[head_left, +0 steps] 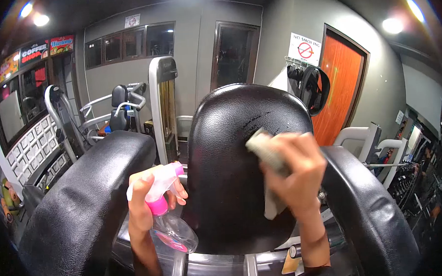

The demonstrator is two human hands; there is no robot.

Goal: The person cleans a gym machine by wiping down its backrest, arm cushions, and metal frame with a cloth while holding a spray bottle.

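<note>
My left hand [144, 200] is closed round the neck and trigger of a clear spray bottle [178, 234] with a white and pink head, held to the left of the black backrest [228, 197]. In my right hand [297, 171] is a bunched greyish cloth [268, 150], its lower end hanging down. The cloth lies over the right part of the backrest; whether it presses on the surface I cannot tell. Dark cracks or creases mark the black padding just above the cloth.
Padded black arms flank the backrest, the left pad [90, 193] and the right pad [364, 201]. Behind stand a weight-stack machine [158, 106] and another seat machine [120, 108]. An orange-brown door [338, 83] and a dumbbell rack [405, 172] are to the right.
</note>
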